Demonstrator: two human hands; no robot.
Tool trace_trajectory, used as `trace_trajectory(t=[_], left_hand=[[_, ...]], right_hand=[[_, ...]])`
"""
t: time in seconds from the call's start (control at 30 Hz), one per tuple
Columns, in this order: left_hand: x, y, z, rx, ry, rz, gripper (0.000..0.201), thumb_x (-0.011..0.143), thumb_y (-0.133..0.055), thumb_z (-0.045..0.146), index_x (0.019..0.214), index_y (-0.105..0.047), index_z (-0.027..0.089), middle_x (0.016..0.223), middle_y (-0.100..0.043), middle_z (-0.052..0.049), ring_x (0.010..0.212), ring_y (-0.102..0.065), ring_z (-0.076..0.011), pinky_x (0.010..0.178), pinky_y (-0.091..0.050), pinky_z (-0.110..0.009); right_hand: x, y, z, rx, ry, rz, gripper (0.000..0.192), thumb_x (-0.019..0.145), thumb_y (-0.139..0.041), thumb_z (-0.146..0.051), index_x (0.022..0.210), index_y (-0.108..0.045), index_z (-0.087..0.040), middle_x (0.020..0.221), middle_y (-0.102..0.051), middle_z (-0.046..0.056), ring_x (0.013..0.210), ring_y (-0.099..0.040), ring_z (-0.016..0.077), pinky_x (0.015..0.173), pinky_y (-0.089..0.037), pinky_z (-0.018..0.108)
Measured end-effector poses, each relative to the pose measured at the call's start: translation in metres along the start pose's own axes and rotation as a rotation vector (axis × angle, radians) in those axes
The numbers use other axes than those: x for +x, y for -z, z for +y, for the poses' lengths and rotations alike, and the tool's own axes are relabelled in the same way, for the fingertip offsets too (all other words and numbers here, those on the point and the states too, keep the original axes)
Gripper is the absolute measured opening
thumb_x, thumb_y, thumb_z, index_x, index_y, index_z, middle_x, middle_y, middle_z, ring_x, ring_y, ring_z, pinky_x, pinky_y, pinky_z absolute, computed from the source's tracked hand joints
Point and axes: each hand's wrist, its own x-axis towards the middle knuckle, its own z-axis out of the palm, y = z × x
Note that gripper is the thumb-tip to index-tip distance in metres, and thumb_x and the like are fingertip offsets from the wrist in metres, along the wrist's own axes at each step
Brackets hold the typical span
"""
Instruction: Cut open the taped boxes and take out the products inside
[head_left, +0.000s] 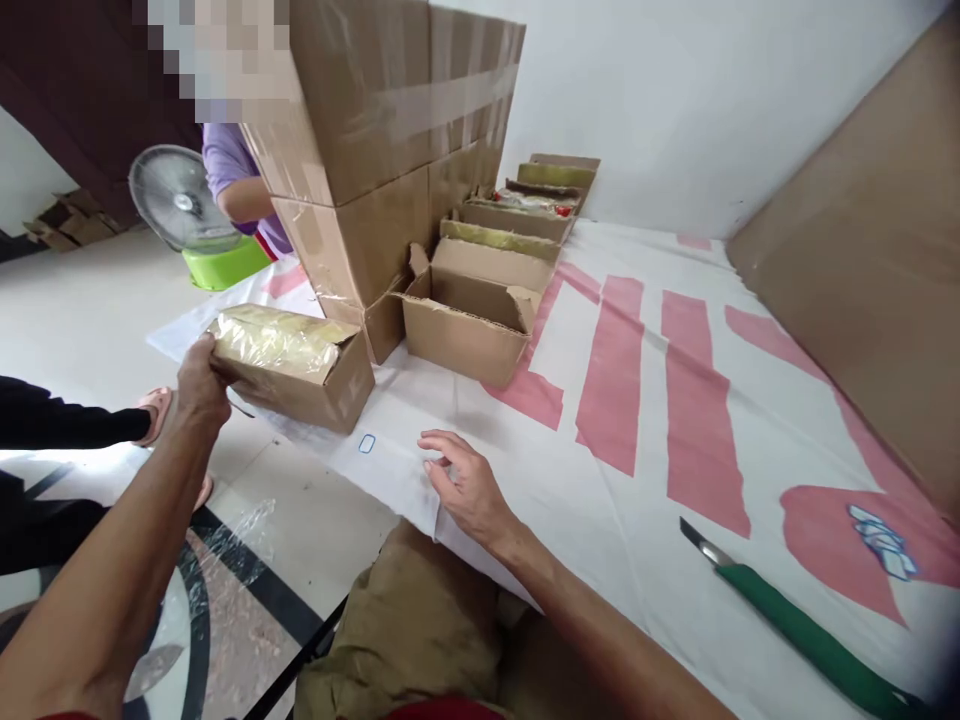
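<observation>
Nearby, plastic-wrapped packets inside carton

A green-handled knife lies on the white and pink sheet, well apart from an empty open carton. Behind it stand stacked taped cartons, with a fan on a green base further left.

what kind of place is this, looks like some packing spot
Probably an informal packing area on the floor of a room or small storeroom. Taped cartons are stacked against the wall, a row of open boxes runs beside them on a printed sheet, and the left hand grips a filled box.
</observation>
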Motion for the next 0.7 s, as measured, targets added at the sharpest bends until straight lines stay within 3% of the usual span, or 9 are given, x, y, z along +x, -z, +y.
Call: trace_trajectory(t=[0.13,0.23,0.33,0.4,0.5,0.6,0.7], left_hand=[[-0.005,-0.011,-0.008,-0.159,0.141,0.044,0.044,0.089,-0.051,0.048,0.114,-0.050,0.011,0.116,-0.060,-0.005,0.109,-0.056,-0.0191,0.101,-0.054,-0.037],[-0.005,-0.007,-0.007,-0.213,0.197,0.028,0.050,0.087,-0.056,0.047,0.120,-0.052,0.009,0.120,-0.062,-0.006,0.110,-0.057,-0.0202,0.101,-0.055,-0.038],[-0.002,0.001,-0.003,-0.246,0.240,-0.048,0.052,0.082,-0.062,0.044,0.119,-0.054,0.008,0.119,-0.065,-0.006,0.112,-0.058,-0.0218,0.102,-0.056,-0.039],[0.000,0.006,-0.001,-0.260,0.261,-0.099,0.052,0.079,-0.064,0.043,0.117,-0.056,0.009,0.117,-0.066,-0.005,0.112,-0.058,-0.0224,0.103,-0.055,-0.040],[-0.001,0.010,0.003,-0.270,0.282,-0.117,0.050,0.074,-0.066,0.043,0.113,-0.057,0.012,0.107,-0.067,-0.002,0.105,-0.058,-0.0197,0.098,-0.056,-0.036],[-0.013,0.006,0.009,-0.279,0.303,-0.130,0.043,0.071,-0.065,0.040,0.104,-0.059,0.014,0.094,-0.066,0.001,0.087,-0.056,-0.0147,0.075,-0.055,-0.023],[-0.040,-0.006,0.019,-0.299,0.331,-0.206,0.034,0.068,-0.067,0.039,0.093,-0.058,0.016,0.080,-0.063,0.003,0.074,-0.054,-0.0129,0.059,-0.049,-0.019]], right_hand=[[0.051,-0.034,-0.006,-0.131,-0.018,-0.207,0.032,0.093,-0.054,-0.007,0.112,-0.076,-0.021,0.121,-0.075,0.008,0.118,-0.066,0.0228,0.108,-0.049,0.041],[0.081,-0.057,-0.006,-0.139,-0.035,-0.291,0.027,0.089,-0.059,-0.005,0.102,-0.077,-0.020,0.114,-0.075,0.009,0.113,-0.065,0.0248,0.106,-0.047,0.041],[0.093,-0.069,-0.004,-0.118,-0.060,-0.330,0.019,0.081,-0.062,-0.003,0.080,-0.074,-0.019,0.105,-0.074,0.010,0.108,-0.064,0.0261,0.103,-0.047,0.041],[0.093,-0.068,-0.002,-0.069,-0.085,-0.314,0.018,0.081,-0.061,-0.005,0.074,-0.069,-0.019,0.101,-0.073,0.009,0.104,-0.064,0.0246,0.101,-0.048,0.039],[0.084,-0.058,0.000,0.061,-0.140,-0.245,0.013,0.089,-0.057,-0.013,0.084,-0.067,-0.020,0.101,-0.073,0.006,0.097,-0.067,0.0209,0.092,-0.052,0.035],[0.069,-0.041,-0.004,0.195,-0.171,-0.146,0.013,0.097,-0.054,-0.025,0.094,-0.065,-0.021,0.120,-0.073,0.009,0.105,-0.069,0.0197,0.090,-0.054,0.033],[0.043,-0.020,-0.014,0.456,-0.219,-0.032,0.015,0.095,-0.063,-0.037,0.092,-0.066,-0.022,0.137,-0.067,0.010,0.121,-0.067,0.0223,0.103,-0.051,0.037]])
